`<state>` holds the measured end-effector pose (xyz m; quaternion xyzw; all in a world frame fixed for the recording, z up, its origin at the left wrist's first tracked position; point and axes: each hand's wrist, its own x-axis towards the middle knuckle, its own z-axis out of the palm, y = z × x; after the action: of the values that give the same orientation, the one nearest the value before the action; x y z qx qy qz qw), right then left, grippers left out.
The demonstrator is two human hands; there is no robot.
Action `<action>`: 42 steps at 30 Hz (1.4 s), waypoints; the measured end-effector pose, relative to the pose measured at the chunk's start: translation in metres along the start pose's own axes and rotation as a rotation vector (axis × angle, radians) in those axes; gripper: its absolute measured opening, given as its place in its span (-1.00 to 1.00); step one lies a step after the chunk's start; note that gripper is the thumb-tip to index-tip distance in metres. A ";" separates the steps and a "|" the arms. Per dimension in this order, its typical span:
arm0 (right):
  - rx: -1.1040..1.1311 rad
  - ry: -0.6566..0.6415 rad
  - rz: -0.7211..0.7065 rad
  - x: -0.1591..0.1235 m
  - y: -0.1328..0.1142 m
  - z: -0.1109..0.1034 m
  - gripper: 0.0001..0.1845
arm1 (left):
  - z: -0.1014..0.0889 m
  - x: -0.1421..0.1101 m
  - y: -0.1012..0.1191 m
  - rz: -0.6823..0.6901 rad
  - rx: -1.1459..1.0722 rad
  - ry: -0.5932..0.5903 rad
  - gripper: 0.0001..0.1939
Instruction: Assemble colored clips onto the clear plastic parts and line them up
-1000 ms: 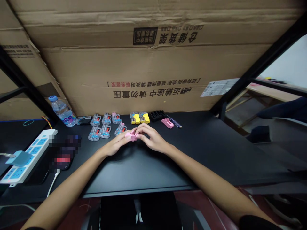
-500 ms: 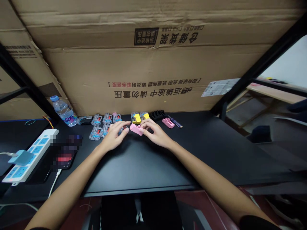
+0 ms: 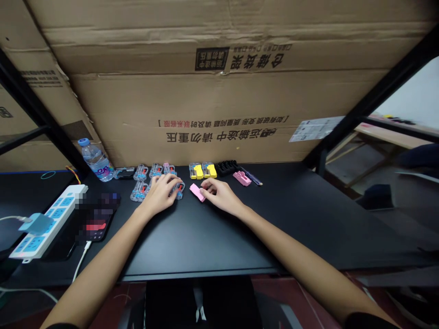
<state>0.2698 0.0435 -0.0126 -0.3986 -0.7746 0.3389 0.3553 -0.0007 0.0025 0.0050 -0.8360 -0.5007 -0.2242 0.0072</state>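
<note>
My right hand (image 3: 221,194) pinches one end of a small pink plastic piece (image 3: 197,192), tilted low over the black tabletop. Curved over a clear plastic piece with red and blue parts (image 3: 180,189), my left hand (image 3: 159,194) has fingertips on its far side and the thumb on its near side. More such clear pieces (image 3: 139,191) lie in two rows beyond and left of that hand, some partly covered by it. Two clear pieces with yellow parts (image 3: 203,171) sit side by side at the back. A second pink piece (image 3: 242,178) lies to the right.
A black ridged part (image 3: 227,167) and a pen (image 3: 252,176) lie at the back. On the left are a water bottle (image 3: 96,160), a power strip (image 3: 51,221) and a phone (image 3: 103,217) with a cable. A cardboard wall (image 3: 219,100) closes off the rear.
My left hand has moved away from the pink piece, down and left onto a clear piece. My right hand still holds the pink piece, now turned and lower. The view has shifted slightly.
</note>
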 end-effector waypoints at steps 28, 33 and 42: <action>-0.376 -0.281 -0.448 -0.006 -0.003 -0.012 -0.50 | -0.009 -0.004 0.000 0.080 -0.194 -0.199 0.07; -0.352 -0.296 -0.432 -0.006 -0.008 -0.015 -0.63 | -0.007 -0.002 -0.003 0.063 -0.345 -0.161 0.03; -0.364 -0.342 -0.353 -0.005 -0.009 -0.018 -0.59 | -0.003 0.000 -0.001 0.065 -0.521 -0.148 -0.32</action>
<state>0.2830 0.0399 0.0023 -0.2523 -0.9285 0.1896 0.1959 -0.0028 0.0023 0.0078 -0.8394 -0.3984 -0.2834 -0.2374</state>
